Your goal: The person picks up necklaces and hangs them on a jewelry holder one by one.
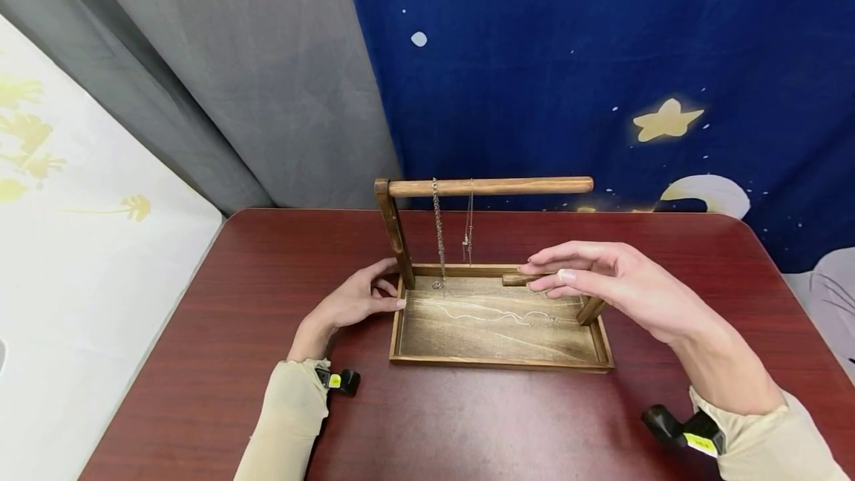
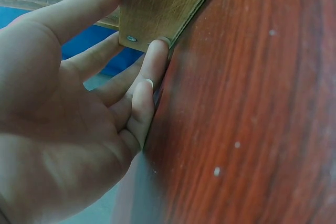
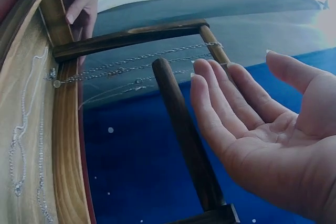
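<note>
A wooden jewelry stand point(image 1: 501, 364) has a shallow tray, a left post point(image 1: 394, 232) and a long top bar point(image 1: 521, 186). A thick chain necklace point(image 1: 439, 228) and a thinner necklace point(image 1: 470, 225) hang from that bar. Silver necklaces point(image 3: 21, 129) lie loose on the tray floor. My left hand point(image 1: 354, 299) grips the tray's left end, thumb on the side wall and fingers round the back corner. Above the tray's right side, my right hand point(image 1: 628, 284) has extended fingers and an empty palm, near the short lower bar point(image 3: 184, 135). That hand partly hides the right post point(image 1: 591, 310).
The stand sits on a reddish-brown table point(image 1: 508, 421) near its back edge. Behind it hang a grey curtain point(image 1: 267, 58) and a blue star-patterned curtain point(image 1: 521, 80). A white patterned cloth point(image 1: 87, 206) is at the left.
</note>
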The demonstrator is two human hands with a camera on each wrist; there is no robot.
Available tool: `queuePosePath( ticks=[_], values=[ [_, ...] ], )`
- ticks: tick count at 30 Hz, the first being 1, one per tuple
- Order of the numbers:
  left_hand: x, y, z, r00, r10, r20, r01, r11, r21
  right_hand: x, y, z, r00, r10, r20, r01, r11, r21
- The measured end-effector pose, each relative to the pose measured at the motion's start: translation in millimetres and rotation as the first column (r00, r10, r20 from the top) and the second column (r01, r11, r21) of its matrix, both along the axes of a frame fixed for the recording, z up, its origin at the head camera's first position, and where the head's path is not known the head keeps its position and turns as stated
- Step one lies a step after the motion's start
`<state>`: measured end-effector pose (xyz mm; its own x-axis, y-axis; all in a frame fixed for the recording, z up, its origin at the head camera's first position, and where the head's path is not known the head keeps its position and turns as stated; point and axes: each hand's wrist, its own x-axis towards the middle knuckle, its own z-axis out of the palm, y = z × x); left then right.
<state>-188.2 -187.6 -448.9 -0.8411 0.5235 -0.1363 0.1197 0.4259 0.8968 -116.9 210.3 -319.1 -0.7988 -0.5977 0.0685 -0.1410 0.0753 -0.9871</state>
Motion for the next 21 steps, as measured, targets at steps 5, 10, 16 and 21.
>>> queuePosePath(
  ticks=[5,10,16,21],
  values=[
    [0.1,0.2,1.5,1.000,0.000,0.002,0.000,1.000,0.001,5.3,-4,-7.0,0.997,-0.082,-0.013,0.082,0.996,0.035],
    [0.1,0.3,1.4,1.000,-0.001,0.005,0.001,1.000,0.006,9.4,-7,-13.4,0.994,-0.110,-0.017,0.111,0.992,0.064],
    [-0.3,-0.1,1.0,1.000,-0.001,0.009,0.001,1.000,0.004,12.2,-7,-18.8,0.991,-0.118,-0.060,0.123,0.989,0.078],
    [-0.8,-0.8,0.3,1.000,-0.003,0.005,0.003,1.000,0.005,13.4,-6,-23.0,0.988,-0.116,-0.102,0.126,0.988,0.093]
  ],
)
